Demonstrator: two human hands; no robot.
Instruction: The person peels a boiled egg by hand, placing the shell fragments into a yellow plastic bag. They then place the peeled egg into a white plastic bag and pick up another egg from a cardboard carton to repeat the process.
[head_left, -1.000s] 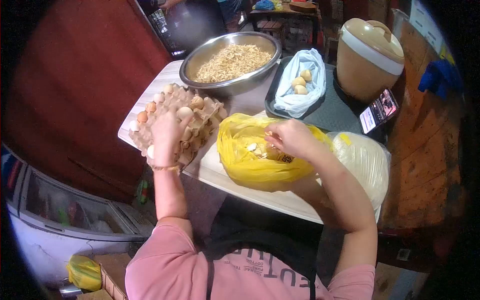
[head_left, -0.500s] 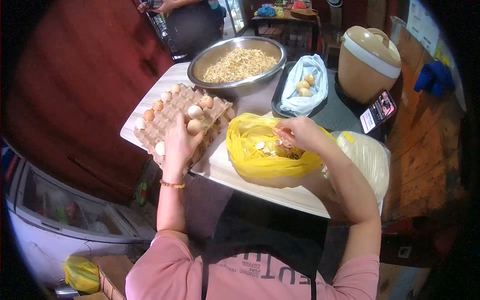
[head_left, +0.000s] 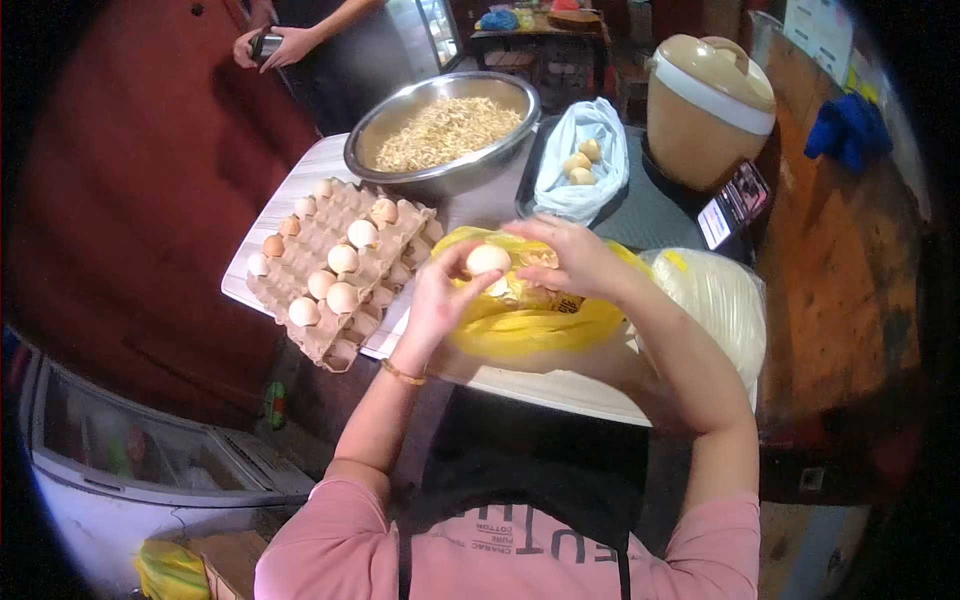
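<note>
At left, an egg carton (head_left: 290, 272) carries more eggs (head_left: 362, 233) in some of its cups. The left hand (head_left: 446, 292) is closed around one egg (head_left: 488, 260), best kept in a light, even grip above the yellow bag (head_left: 525, 335) (shell bits (head_left: 503, 290) lie inside) so crumbs fall there. The right hand (head_left: 582, 262), thumb and fingers apart, hovers just beside it; I cannot tell whether they touch.

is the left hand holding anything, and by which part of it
The left hand holds a pale egg, gripped around its left and near sides.
</note>
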